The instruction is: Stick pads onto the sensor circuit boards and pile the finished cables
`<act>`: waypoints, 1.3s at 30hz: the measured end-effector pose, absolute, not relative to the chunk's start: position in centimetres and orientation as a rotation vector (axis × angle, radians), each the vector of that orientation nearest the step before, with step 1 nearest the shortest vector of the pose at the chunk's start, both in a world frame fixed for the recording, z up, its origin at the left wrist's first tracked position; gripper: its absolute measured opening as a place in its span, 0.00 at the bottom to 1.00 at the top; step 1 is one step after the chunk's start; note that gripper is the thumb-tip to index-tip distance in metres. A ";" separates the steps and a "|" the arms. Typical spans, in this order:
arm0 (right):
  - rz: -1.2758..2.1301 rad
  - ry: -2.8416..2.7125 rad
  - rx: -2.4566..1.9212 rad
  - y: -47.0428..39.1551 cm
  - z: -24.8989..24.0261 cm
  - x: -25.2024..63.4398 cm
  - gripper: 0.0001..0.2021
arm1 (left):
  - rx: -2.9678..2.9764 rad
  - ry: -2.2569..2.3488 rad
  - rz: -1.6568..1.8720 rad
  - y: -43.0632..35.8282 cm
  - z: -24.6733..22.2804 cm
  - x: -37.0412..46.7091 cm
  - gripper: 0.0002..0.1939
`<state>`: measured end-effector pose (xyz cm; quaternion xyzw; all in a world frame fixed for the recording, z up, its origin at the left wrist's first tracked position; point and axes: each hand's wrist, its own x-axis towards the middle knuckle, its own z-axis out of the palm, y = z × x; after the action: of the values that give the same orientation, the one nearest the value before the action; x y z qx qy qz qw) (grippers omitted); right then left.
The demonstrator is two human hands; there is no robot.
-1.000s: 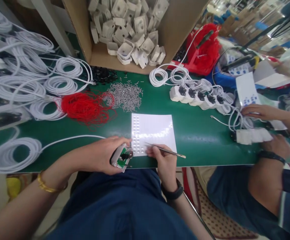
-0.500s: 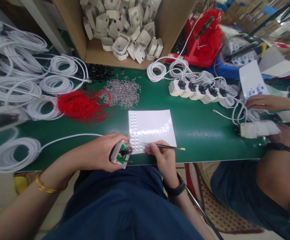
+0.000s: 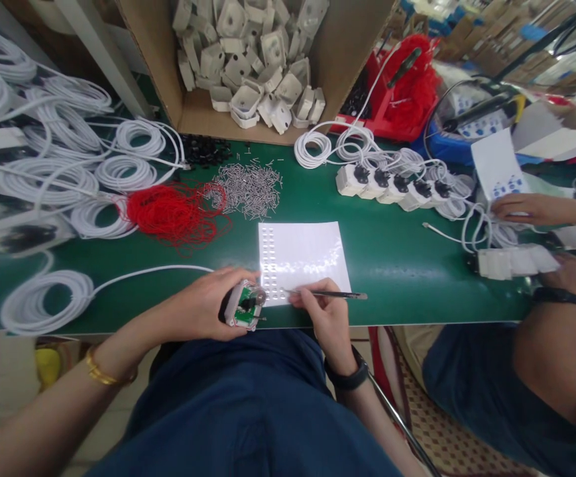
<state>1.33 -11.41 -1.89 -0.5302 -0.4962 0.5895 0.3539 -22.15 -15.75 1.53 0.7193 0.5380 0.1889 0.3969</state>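
My left hand (image 3: 213,301) is wrapped round a small white housing (image 3: 244,306) with a green circuit board and dark parts facing up. A white cable (image 3: 153,270) runs left from behind that hand to a coil (image 3: 49,301). In my right hand (image 3: 320,308) a thin pair of tweezers (image 3: 342,293) is pinched, its tip over the lower left of a white sheet (image 3: 307,252). Small clear pieces stand in columns along the sheet's left side. The housing is just left of the sheet's lower corner.
Behind the sheet lie a screw pile (image 3: 248,189) and red bands (image 3: 173,215). A cardboard box (image 3: 213,126) holds white housings. Several cable coils (image 3: 44,179) fill the left. White units (image 3: 352,180) stand at the right, near another person's hands (image 3: 531,209).
The view has shifted slightly, so the table items appear a little further right. Both hands keep their holds, and the tweezers' tip stays over the sheet.
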 end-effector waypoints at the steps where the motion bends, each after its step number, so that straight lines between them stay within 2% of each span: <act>1: 1.526 -1.265 -1.369 -11.5 -1.9 1.4 0.11 | 1.784 1.391 0.528 -16.2 1.2 -22.1 0.34; 8: 1.679 -0.947 -1.239 -11.5 -1.6 2.1 0.12 | 1.219 1.412 1.117 -18.4 -0.8 -21.1 0.34; 17: 1.956 -0.709 -0.894 -10.8 2.1 -4.4 0.09 | 1.046 1.321 1.447 -17.4 -2.2 -19.3 0.36; 27: 1.797 -0.876 -1.012 -10.9 1.8 -5.4 0.10 | 1.031 1.291 1.466 -17.5 -2.4 -19.5 0.36; 39: 1.807 -0.983 -1.022 -10.3 2.3 -5.4 0.09 | 1.018 1.278 1.454 -17.4 -2.3 -19.6 0.36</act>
<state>-5.45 -10.26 2.31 -0.4058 -0.3904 0.7176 0.4098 -19.65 -17.42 -2.33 0.4133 0.5191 0.5905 0.4594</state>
